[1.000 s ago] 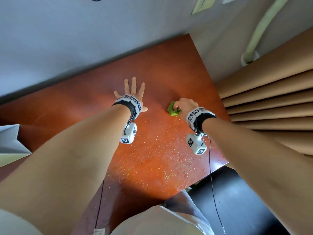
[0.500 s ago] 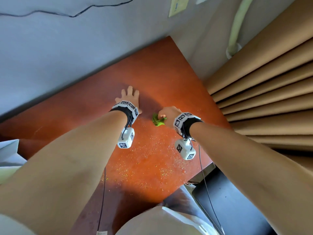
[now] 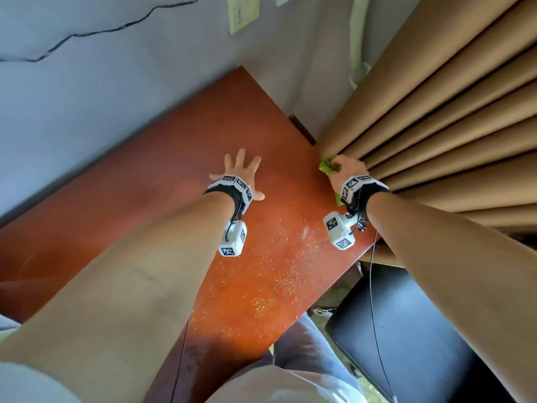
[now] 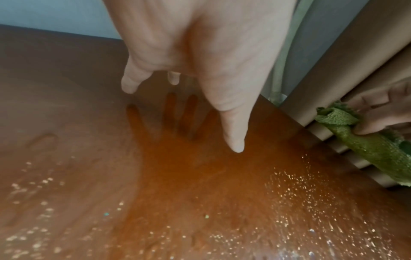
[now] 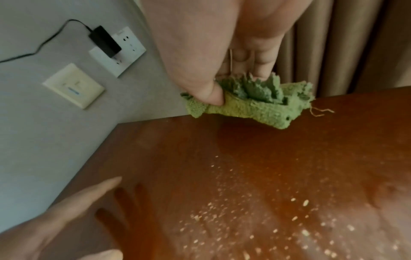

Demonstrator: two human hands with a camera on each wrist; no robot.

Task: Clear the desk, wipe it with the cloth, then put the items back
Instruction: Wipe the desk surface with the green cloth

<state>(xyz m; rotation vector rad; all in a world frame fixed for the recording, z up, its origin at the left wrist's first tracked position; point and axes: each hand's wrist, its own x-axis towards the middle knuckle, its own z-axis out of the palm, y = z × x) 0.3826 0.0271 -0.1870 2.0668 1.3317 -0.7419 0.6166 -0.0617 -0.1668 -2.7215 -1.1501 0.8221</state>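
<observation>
Crumbs (image 3: 270,274) lay scattered over the near half of the desk (image 3: 174,158), toward the person and well short of where the cloth (image 5: 249,105) sat at the far right edge, hard up against the curtain (image 3: 436,112). That gap looked like the thing the next stroke would turn on: the cloth was at the far end of its reach, and the debris lay between it and the person's body, so the wipe would probably have to draw back toward the near edge. The right hand (image 3: 345,170) had the cloth bunched in a pinch, thumb underneath and fingertips on top, the wad's long axis running roughly along the desk's right edge, with its lower face on or just above the wood; contact could not be told for certain. The left hand (image 3: 239,173) was spread wide with straight fingers and gripped nothing; in the left wrist view it hung just above the surface, its reflection showing beneath it, toward the middle of the desk and apart from the cloth. It was also nearer the crumbs than the right hand. No desk items showed on the surface, so clearing seemed done and wiping underway, with the nearer, speckled half still dirty.
</observation>
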